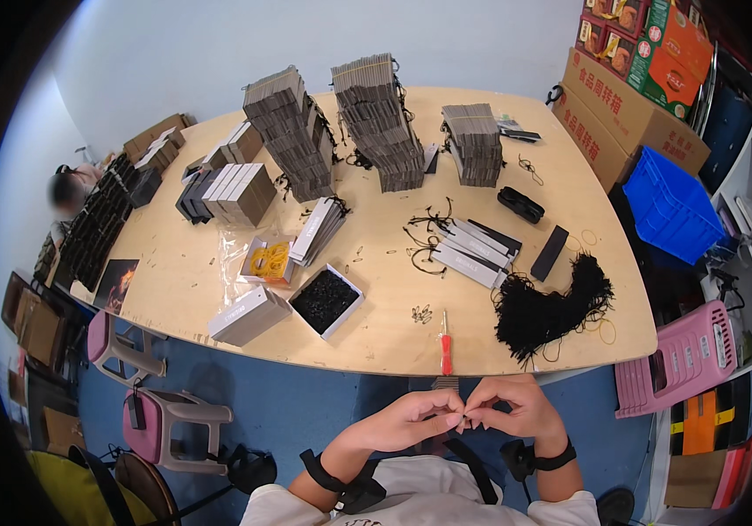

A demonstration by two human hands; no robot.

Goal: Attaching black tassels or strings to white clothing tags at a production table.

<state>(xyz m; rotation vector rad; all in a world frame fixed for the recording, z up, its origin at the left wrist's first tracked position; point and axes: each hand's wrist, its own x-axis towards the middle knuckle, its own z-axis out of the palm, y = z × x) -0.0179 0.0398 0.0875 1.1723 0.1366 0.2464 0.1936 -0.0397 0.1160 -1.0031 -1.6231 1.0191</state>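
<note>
Just off the table's near edge, my left hand [415,419] and my right hand [513,408] meet fingertip to fingertip. Both are closed in a pinch; whatever lies between them is too small to name. The nearest thing on the table is a screwdriver [446,353] with a red handle, its shaft pointing away from me. Beyond it lies a small cluster of metal clips or rings [421,314]. To the right sits a heap of black cords [551,307]. Several flat grey sleeves [472,254] with black cords are fanned out behind.
On the wooden table [384,346] are a white box of small black parts [327,302], a box of yellow rubber bands [270,260] and tall banded grey stacks [380,123]. Right of it are a blue crate [672,206] and pink stool [678,359]. Another person [69,197] sits far left.
</note>
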